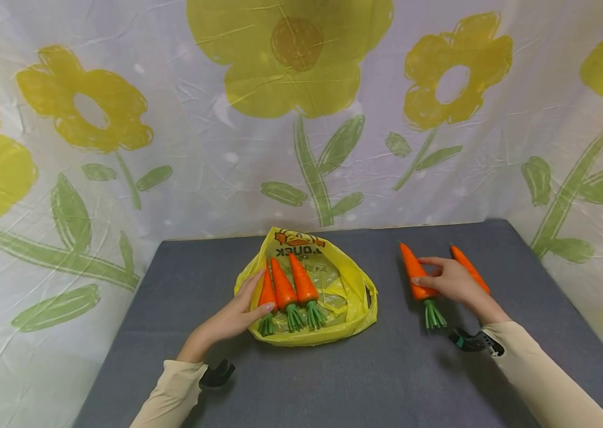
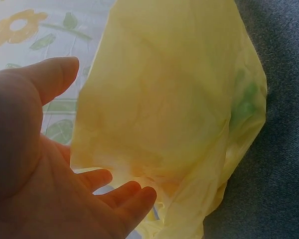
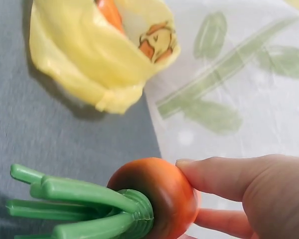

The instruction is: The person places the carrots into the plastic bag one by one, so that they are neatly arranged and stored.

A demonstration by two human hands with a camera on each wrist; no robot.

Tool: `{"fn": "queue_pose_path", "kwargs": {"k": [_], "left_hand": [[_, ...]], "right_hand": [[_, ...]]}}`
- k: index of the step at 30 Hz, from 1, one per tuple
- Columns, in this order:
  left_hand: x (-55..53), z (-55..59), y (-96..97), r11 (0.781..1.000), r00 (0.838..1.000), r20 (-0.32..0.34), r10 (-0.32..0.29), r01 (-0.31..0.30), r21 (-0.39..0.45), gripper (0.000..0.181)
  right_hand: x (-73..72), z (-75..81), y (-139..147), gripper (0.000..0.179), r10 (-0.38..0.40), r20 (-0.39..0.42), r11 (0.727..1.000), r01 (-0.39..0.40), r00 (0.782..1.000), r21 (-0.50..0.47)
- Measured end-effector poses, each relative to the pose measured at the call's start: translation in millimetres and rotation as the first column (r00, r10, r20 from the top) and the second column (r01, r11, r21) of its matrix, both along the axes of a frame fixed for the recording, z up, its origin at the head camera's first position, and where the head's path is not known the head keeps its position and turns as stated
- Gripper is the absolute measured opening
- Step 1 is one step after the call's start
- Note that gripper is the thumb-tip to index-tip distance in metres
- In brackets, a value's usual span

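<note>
Orange carrot (image 1: 417, 275) on the grey surface (image 1: 387, 368) is being pinched by my right hand (image 1: 454, 280), while my left hand (image 1: 237, 315), fingers flat, is steadying the yellow bag (image 1: 349, 297) holding three carrots.

Table (image 1: 333, 380): grey, cloth-like top.
Bag (image 1: 355, 309): yellow, flat near the middle.
Carrots (image 1: 416, 274): two lie right of the bag, apparently straight on the top.
</note>
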State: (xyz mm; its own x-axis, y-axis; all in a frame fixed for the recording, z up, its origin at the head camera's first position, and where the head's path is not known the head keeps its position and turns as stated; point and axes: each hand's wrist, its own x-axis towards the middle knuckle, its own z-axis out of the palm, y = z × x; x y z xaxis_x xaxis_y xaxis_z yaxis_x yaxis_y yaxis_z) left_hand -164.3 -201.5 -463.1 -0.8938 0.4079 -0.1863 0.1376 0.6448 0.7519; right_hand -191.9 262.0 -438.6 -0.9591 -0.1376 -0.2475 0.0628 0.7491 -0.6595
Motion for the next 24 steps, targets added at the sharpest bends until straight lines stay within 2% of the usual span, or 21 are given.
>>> {"fn": "queue_pose_path", "kwargs": {"k": [14,24], "left_hand": [[-0.6,0.8,0.4,1.0,1.0,-0.015,-0.008,0.008,0.007,0.088],[-0.7,-0.7,0.0,1.0,0.999,-0.032,-0.013,0.014,0.014,0.088]], "right_hand": [[4.6,23.2,-29,0.07,0.055,-0.021,0.997,-0.056,0.998,-0.056],[6.9,27.7,-45,0.069,0.089,-0.014,0.989,-0.09,0.996,-0.114]]}}
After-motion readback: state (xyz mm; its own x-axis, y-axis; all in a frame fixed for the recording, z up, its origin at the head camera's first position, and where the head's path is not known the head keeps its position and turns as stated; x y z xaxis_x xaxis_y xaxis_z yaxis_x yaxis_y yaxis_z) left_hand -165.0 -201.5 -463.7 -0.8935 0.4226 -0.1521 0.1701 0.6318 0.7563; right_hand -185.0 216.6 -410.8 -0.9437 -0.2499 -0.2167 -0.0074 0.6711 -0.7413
